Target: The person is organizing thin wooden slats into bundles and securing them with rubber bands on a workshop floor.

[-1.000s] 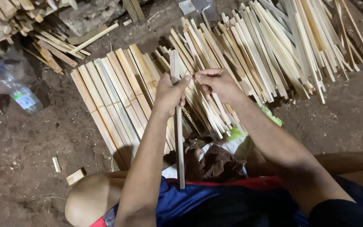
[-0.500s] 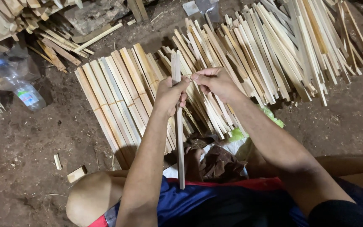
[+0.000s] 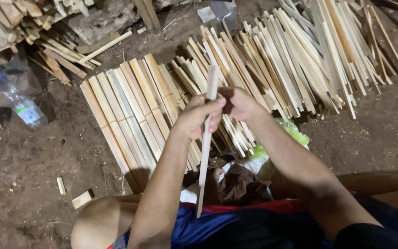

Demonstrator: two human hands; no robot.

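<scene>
A long pale bamboo strip [image 3: 205, 152] stands nearly upright in front of me, its lower end near my lap. My left hand [image 3: 198, 115] is closed around its upper part. My right hand [image 3: 240, 103] is closed just to the right of the strip's top; what it grips is hidden by the fingers. Behind both hands lies a row of wide bamboo slats [image 3: 125, 115] on the dirt, and a big fan of thin bamboo sticks [image 3: 295, 60] spreads to the right.
A plastic water bottle [image 3: 21, 108] lies at the left on the dirt floor [image 3: 24, 170]. Split wood offcuts [image 3: 47, 55] pile up at the top left. A brown cloth [image 3: 240, 184] and green plastic [image 3: 293, 131] rest by my legs. Small wood chips [image 3: 81, 199] lie near my knee.
The view has shifted slightly. Both hands stay on the strip's upper end, and the left hand has slid a little lower along it.
</scene>
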